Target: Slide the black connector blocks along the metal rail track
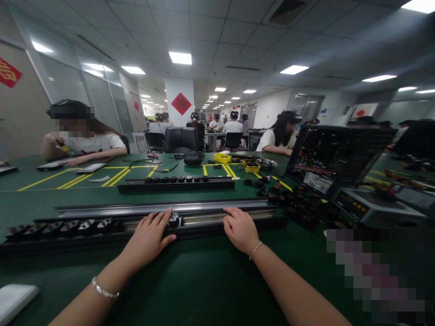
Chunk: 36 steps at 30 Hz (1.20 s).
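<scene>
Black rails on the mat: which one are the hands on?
The nearest rail: left hand and right hand rest on it. The far rail lies untouched behind.

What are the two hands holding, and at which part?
Neither hand lifts anything. The left hand touches a small black clip on the long rail, fingertips at its left side. The right hand rests on the rail's front edge.

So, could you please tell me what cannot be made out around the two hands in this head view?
- Left hand: its fingertips cover the side of the small black part on the long rail, so any grip is unclear.
- Right hand: its fingers curl over the rail's edge, hiding their tips.
- White object: cut off by the left edge.
- Lower right: a pixelated patch hides the table.
</scene>
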Each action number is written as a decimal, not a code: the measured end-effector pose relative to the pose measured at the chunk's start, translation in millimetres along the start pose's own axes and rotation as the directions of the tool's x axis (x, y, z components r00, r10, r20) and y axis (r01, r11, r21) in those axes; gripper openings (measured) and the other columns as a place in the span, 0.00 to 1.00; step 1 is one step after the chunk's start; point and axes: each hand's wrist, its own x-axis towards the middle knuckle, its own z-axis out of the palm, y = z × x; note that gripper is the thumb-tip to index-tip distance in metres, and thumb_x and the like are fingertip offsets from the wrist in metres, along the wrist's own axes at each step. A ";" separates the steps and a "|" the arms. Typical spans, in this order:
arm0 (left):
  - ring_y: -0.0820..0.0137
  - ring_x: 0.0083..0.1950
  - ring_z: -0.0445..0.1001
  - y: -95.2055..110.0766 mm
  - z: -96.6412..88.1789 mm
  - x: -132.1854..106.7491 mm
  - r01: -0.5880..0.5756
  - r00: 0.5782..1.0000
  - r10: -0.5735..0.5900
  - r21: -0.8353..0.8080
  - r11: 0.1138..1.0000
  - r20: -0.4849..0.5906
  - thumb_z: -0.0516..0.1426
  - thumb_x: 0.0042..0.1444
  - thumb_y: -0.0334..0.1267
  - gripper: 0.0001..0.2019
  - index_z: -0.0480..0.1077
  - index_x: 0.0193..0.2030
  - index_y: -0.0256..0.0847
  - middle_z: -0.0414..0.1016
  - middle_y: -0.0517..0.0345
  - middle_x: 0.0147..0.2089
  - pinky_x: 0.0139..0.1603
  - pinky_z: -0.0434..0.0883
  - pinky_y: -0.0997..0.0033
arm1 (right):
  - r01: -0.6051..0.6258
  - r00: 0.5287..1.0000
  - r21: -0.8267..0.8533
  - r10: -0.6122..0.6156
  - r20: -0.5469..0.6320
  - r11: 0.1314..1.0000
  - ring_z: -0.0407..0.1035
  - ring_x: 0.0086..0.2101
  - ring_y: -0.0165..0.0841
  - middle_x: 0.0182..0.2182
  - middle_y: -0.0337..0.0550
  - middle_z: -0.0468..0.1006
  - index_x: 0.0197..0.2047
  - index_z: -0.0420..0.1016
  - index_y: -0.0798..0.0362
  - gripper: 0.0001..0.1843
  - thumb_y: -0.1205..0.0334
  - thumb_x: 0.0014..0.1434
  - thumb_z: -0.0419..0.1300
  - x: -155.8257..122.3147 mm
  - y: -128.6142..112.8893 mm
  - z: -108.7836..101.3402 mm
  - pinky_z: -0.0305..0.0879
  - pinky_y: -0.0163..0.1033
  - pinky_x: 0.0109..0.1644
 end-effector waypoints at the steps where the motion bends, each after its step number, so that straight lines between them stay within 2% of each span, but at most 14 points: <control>1: 0.53 0.63 0.58 0.8 1.3 -0.6 0.004 1.000 -0.004 0.008 1.000 -0.008 0.44 0.56 0.57 0.36 0.45 0.68 0.40 0.62 0.48 0.63 0.60 0.57 0.51 | 0.000 1.000 0.002 0.000 0.001 1.000 0.63 0.51 0.36 0.51 0.40 0.73 0.32 0.75 0.48 0.14 0.62 0.60 0.49 0.0 -0.2 -0.4 0.58 0.43 0.51; 11: 0.51 0.64 0.58 7.2 6.4 -0.9 0.021 1.000 -0.021 0.076 0.997 -0.012 0.44 0.55 0.60 0.39 0.50 0.66 0.32 0.61 0.42 0.64 0.61 0.58 0.51 | -0.009 1.000 0.008 0.009 0.006 1.000 0.62 0.51 0.36 0.51 0.40 0.73 0.33 0.76 0.48 0.14 0.62 0.60 0.49 -0.3 -1.9 0.1 0.58 0.43 0.51; 20: 0.47 0.65 0.56 21.3 -1.9 0.5 0.037 0.999 -0.038 0.093 0.995 0.007 0.47 0.54 0.59 0.35 0.56 0.64 0.39 0.58 0.39 0.65 0.60 0.58 0.46 | -0.012 1.000 0.016 0.012 0.013 1.000 0.62 0.51 0.36 0.51 0.41 0.73 0.33 0.76 0.48 0.14 0.62 0.60 0.49 -0.1 -4.0 -2.8 0.58 0.44 0.51; 36: 0.44 0.66 0.53 31.8 -4.6 -2.9 0.032 0.998 -0.041 0.170 0.985 0.053 0.53 0.52 0.53 0.34 0.59 0.62 0.34 0.55 0.35 0.65 0.59 0.58 0.43 | -0.006 1.000 0.011 0.006 0.010 1.000 0.62 0.51 0.36 0.51 0.41 0.73 0.33 0.76 0.49 0.14 0.62 0.60 0.49 0.0 -2.6 -1.3 0.58 0.44 0.52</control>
